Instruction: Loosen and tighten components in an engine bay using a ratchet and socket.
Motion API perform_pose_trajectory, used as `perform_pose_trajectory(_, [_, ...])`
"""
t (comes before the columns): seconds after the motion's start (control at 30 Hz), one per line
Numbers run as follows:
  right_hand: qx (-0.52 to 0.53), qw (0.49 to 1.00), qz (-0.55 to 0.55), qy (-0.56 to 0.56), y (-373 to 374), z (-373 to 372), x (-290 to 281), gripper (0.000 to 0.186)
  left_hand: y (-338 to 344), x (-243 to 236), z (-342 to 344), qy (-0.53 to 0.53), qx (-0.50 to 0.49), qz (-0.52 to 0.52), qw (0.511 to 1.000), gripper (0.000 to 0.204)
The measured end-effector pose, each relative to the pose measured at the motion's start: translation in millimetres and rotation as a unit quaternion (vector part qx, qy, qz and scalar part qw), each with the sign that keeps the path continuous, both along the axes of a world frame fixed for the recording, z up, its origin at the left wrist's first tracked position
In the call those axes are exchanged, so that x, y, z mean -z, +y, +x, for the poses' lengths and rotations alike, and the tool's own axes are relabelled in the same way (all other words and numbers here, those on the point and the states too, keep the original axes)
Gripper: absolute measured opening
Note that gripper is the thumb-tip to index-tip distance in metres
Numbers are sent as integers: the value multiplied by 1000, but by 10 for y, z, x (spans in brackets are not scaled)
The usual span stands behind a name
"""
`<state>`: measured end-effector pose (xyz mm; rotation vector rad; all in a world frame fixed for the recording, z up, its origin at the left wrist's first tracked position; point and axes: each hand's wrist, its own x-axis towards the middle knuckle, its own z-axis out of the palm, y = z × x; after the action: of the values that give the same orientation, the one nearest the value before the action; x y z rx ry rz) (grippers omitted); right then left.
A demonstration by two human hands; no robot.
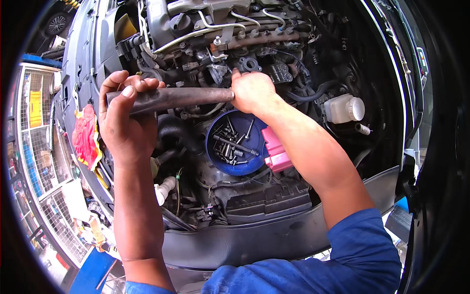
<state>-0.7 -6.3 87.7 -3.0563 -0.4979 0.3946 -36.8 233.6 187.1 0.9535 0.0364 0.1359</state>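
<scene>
A dark, worn metal pipe (181, 100) lies crosswise over the engine bay, its wide end at the left. My left hand (126, 110) is wrapped round that wide end, thumb on the near side and fingers over the top. The narrow end meets my right hand (252, 91), which is closed low against the engine (267, 41); what its fingers grip is hidden. Just beyond the right hand shows a dark round metal flange (248, 64). Below the pipe sits a blue bowl (215, 164) holding several loose bolts (226, 147) and a longer steel rod-like piece (236, 145).
A pink plastic box (278, 153) stands beside the bowl, partly behind my right forearm. Further right is a white reservoir with a round cap (345, 109). A red cloth (86, 138) hangs on the left fender. A black ribbed cover (269, 202) lies near the front edge.
</scene>
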Motion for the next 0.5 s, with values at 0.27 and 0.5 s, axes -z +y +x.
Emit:
perform_pose_trajectory(0.27, [41, 997, 38, 48, -77, -431, -233, 49, 14, -201, -87, 26, 45, -3, 999, 36])
perform_pose_trajectory(0.5, [88, 956, 160, 231, 479, -361, -566, 26, 595, -714, 95, 21, 67, 90, 993, 46])
